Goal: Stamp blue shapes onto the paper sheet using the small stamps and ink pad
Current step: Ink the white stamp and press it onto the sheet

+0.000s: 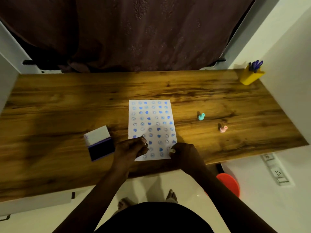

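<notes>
The paper sheet (151, 125), covered in blue hearts and smiley faces, lies on the wooden table (67, 101), with the open ink pad (101, 145) just left of it. The left hand (131, 148) rests curled on the sheet's near-left corner; whether it holds anything I cannot tell. The right hand (183, 153) pinches what may be a small stamp at the near-right corner, while a teal stamp (201, 116) and pink stamp (223, 128) stand right of the sheet.
</notes>
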{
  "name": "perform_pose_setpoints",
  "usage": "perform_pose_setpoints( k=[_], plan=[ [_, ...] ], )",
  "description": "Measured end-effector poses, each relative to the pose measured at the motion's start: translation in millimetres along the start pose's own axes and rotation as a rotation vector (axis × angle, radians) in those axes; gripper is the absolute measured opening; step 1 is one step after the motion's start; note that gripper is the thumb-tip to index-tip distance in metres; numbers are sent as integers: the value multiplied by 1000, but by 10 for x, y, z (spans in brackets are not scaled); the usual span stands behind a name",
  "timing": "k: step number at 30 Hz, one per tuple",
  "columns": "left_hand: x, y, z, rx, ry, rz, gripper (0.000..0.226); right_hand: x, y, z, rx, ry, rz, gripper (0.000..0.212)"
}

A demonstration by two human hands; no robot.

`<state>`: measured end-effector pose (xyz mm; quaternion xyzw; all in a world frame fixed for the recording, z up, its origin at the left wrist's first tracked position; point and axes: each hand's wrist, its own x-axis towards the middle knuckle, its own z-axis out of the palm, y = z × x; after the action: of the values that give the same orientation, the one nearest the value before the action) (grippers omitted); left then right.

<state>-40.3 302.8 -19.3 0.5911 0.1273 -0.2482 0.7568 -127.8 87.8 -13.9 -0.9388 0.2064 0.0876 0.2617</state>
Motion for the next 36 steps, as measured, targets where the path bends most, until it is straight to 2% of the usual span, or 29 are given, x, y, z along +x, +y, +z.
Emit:
perform_pose_setpoints(
  k=[3, 8, 12, 19, 23, 28, 30, 32, 34, 36],
  plan=[
    [9, 2, 19, 3, -13, 24, 24, -1, -12, 34, -73, -31, -42, 17],
    [22, -25, 39, -20, 10, 6, 8, 2, -6, 113, -119, -22, -69, 17],
    [34, -71, 42, -16, 22, -16, 26, 38, -20, 141, -122, -25, -49, 16],
    [44, -60, 119, -10, 23, -18, 16, 124, -60, 158, -190, -53, 2, 28],
    [-20, 39, 175, 12, -39, 18, 28, 159, -70, 112, -198, -69, -3, 29],
    [-60, 133, 193, 65, -59, 50, 33, 262, -46, -5, -195, -139, -61, 30],
    [-74, 133, 195, 89, -62, 65, 33, 302, 5, -107, -105, -152, -28, 30],
    [-94, 115, 209, 110, -81, 83, 34, 328, 78, -252, 118, -149, 63, 27],
    [-119, 86, 231, 125, -108, 87, 32, 303, 120, -422, 456, -143, 155, 15],
    [-145, 62, 289, 132, -136, 77, 28, 239, 163, -557, 842, -153, 217, 18]
  ],
)
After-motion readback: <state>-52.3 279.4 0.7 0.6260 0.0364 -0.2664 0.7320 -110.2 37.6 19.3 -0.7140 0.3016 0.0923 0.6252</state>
